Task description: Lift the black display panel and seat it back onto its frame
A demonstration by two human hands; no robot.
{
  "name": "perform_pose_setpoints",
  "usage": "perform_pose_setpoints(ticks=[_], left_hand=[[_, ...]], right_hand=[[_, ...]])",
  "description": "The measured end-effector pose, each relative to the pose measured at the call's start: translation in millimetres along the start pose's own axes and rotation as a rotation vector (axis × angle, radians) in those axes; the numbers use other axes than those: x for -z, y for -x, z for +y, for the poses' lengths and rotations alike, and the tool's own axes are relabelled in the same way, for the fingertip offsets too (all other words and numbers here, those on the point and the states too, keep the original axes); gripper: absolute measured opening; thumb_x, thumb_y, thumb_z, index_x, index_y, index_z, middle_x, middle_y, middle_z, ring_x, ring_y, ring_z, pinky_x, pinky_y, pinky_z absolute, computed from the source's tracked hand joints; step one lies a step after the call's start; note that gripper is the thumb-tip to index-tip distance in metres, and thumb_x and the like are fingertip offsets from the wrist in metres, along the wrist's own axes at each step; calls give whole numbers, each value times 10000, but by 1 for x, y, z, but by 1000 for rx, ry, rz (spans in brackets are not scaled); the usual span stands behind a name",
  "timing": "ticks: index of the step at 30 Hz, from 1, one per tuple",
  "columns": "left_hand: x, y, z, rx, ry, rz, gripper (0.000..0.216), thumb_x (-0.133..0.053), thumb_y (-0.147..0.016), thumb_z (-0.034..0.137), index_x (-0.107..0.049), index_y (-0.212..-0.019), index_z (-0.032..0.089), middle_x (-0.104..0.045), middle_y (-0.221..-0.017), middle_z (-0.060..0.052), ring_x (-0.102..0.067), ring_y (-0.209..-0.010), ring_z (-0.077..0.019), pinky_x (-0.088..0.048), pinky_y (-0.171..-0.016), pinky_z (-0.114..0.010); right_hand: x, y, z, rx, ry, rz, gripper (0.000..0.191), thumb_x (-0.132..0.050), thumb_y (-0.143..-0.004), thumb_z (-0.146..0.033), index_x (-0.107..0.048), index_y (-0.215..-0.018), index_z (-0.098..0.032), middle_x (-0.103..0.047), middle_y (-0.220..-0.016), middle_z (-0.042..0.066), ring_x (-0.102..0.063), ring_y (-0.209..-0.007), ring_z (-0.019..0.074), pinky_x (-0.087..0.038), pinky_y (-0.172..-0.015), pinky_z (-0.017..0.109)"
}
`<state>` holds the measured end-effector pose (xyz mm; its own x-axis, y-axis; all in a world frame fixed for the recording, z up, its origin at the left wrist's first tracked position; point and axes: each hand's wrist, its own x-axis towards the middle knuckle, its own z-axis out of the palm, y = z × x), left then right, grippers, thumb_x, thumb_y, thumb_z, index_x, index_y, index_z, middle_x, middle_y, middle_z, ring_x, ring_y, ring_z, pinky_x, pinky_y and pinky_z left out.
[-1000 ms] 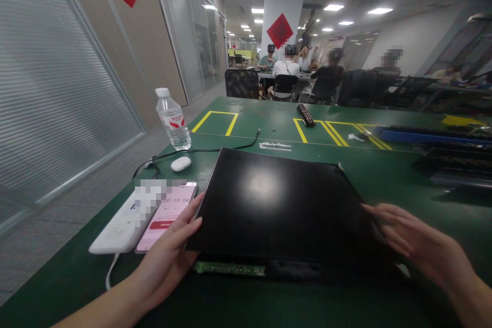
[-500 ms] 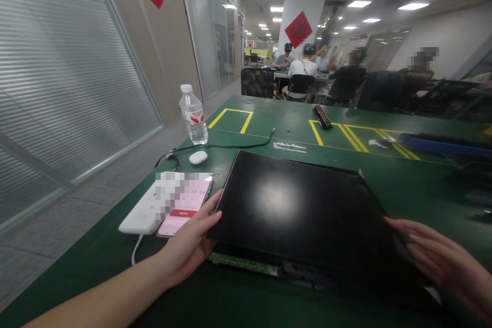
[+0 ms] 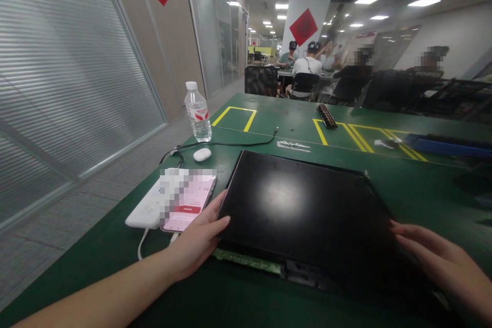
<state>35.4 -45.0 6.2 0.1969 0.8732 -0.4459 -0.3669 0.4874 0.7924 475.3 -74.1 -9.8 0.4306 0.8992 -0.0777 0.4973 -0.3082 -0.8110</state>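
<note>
A black flat display panel (image 3: 303,210) lies on the green table (image 3: 269,118), with a green circuit strip (image 3: 249,261) showing under its near edge. My left hand (image 3: 200,238) grips the panel's near left corner, thumb on top and fingers tucked under the edge. My right hand (image 3: 438,261) rests against the panel's near right edge with its fingers stretched out and slightly spread.
Left of the panel lie a phone (image 3: 188,202) with a pink screen, a white power bank (image 3: 148,210), a white earbud case (image 3: 202,154), a black cable (image 3: 230,143) and a water bottle (image 3: 197,111). Yellow floor-tape boxes (image 3: 234,118) mark the table. Other people sit at a far table.
The view has swung a little to the left, so everything sits further right in the picture. Both hands keep their places on the panel's near corners.
</note>
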Motion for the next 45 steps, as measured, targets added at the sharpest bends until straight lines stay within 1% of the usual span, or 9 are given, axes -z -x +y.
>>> perform_pose_setpoints(ticks=[5, 16, 19, 25, 31, 35, 38, 42, 45], left_hand=[[-1, -1, 0, -13, 23, -22, 894, -776, -782, 174, -356, -1563, 286, -606, -1437, -114, -607, -1258, -307, -422, -1073, -416], [12, -7, -6, -19, 18, -82, 917, -746, -811, 188, -271, -1591, 275, -564, -1484, -117, -562, -1319, -309, -381, -1129, -446], [12, -3, -4, -41, -32, -81, 892, -758, -815, 246, -304, -1583, 266, -541, -1507, -125, -519, -1364, -327, -363, -1148, -468], [18, -1, 0, -193, -235, -112, 787, -778, -810, 337, -444, -1517, 247, -459, -1576, -104, -392, -1462, -328, -334, -1193, -452], [20, -2, -3, -317, -455, -136, 772, -727, -845, 375, -414, -1538, 244, -437, -1590, -92, -365, -1477, -330, -310, -1218, -498], [20, -3, -8, -396, -566, -160, 758, -677, -877, 390, -381, -1558, 241, -394, -1615, -94, -336, -1493, -320, -299, -1225, -497], [24, -5, -8, -448, -685, -137, 740, -645, -893, 405, -378, -1560, 226, -345, -1639, -101, -292, -1514, -304, -272, -1236, -489], [30, -8, -8, -489, -898, -37, 685, -632, -881, 431, -469, -1504, 199, -289, -1660, -114, -235, -1534, -309, -206, -1249, -505], [32, -11, -8, -484, -957, -24, 670, -609, -876, 423, -484, -1491, 187, -291, -1657, -128, -242, -1533, -304, -223, -1242, -499]], right_hand=[[-4, 0, -9, -98, 59, 32, 411, -733, -472, -672, -780, -676, -319, -743, -1147, 106, -669, -1042, 448, -525, -865, 543], [-3, -6, -10, -220, 15, 37, 469, -717, -350, -595, -797, -696, -290, -752, -1122, 107, -689, -1023, 436, -596, -719, 459], [-4, -6, -9, -247, -26, 43, 442, -728, -354, -572, -795, -693, -298, -749, -1136, 105, -692, -1018, 440, -591, -615, 435], [-6, -4, -14, -292, -43, 48, 444, -715, -345, -574, -785, -690, -303, -721, -1216, 94, -692, -1024, 431, -594, -614, 428], [-8, 0, -27, -278, 0, 85, 391, -667, -294, -563, -760, -581, -314, -749, -1128, 114, -669, -1078, 435, -518, -971, 466], [-9, 2, -35, -271, -12, 106, 315, -666, -281, -533, -733, -515, -333, -759, -1086, 106, -650, -1115, 440, -440, -1064, 464], [-10, 1, -33, -296, -40, 99, 319, -684, -286, -526, -748, -533, -335, -749, -1129, 96, -659, -1099, 436, -514, -971, 476], [-10, -1, -24, -378, -120, 77, 345, -717, -269, -508, -762, -560, -329, -709, -1237, 75, -683, -1039, 440, -593, -632, 442], [-10, -2, -22, -386, -119, 79, 354, -720, -260, -494, -762, -567, -322, -709, -1238, 74, -689, -1034, 426, -583, -588, 404]])
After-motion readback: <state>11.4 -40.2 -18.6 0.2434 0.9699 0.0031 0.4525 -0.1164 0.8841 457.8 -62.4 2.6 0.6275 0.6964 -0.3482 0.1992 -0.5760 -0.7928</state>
